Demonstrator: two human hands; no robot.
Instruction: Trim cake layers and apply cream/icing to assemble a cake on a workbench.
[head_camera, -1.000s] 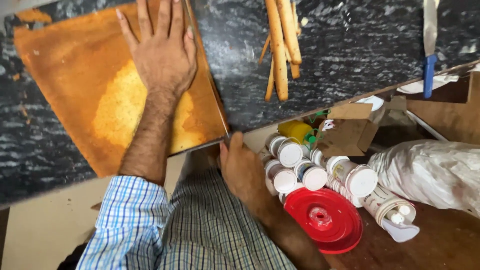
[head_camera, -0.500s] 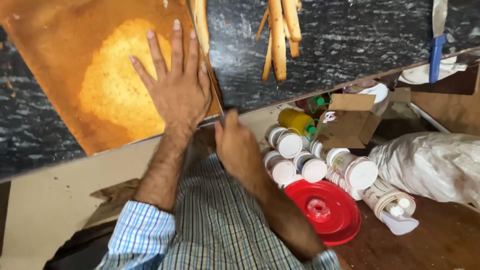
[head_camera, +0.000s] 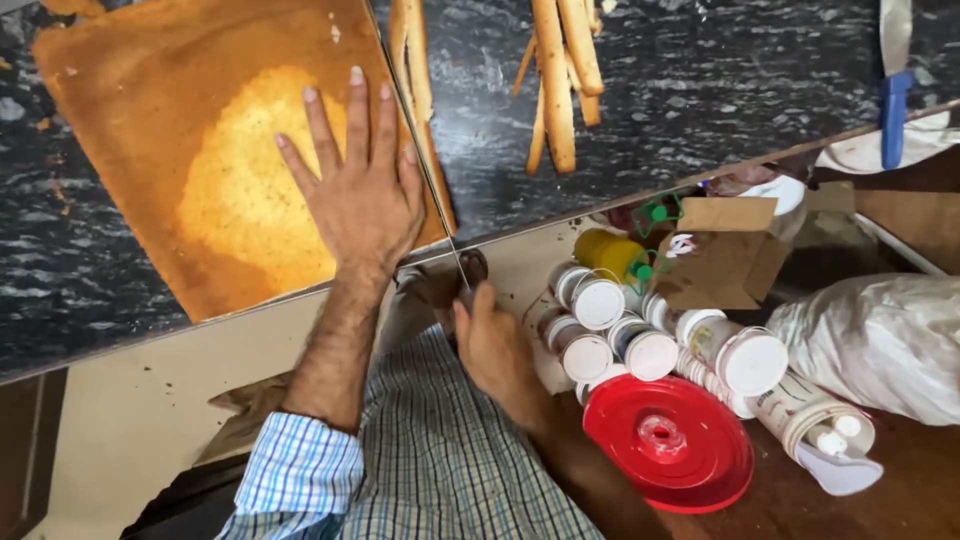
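Here, notes in the order seen.
Left hand (head_camera: 358, 195): open, fingers spread, palm pressed flat on the brown slab (head_camera: 215, 150), near the slab's right edge.
Brown slab: a large flat sheet, baked-looking, browned all over with a paler yellow patch in the middle; it lies on the dark marbled tabletop (head_camera: 700, 70), at far left of the scene.
Right hand (head_camera: 492, 345): closed around a knife handle, just off the near edge of the tabletop; the handle itself is mostly hidden in the grip.
Knife blade (head_camera: 425, 170): long and thin, runs from the right hand away along the slab's right edge, between the slab and a narrow cut strip (head_camera: 412, 70).
Cut strip: touching the blade on its right side, same brown colour as the slab.
Other strips (head_camera: 558, 80): a small pile of similar brown sticks, further right on the tabletop, well apart from the slab.
Blue-handled tool (head_camera: 893, 110): at far right of the tabletop; blade end runs out of view.
Sleeve (head_camera: 300, 475): blue and white check, on the left arm.
White-lidded jars (head_camera: 640, 340): a cluster lying on their sides below the tabletop, right of the right hand.
Red round lid (head_camera: 668, 442): just beside the jars, nearer.
White plastic bag (head_camera: 880, 340): right of the jars.
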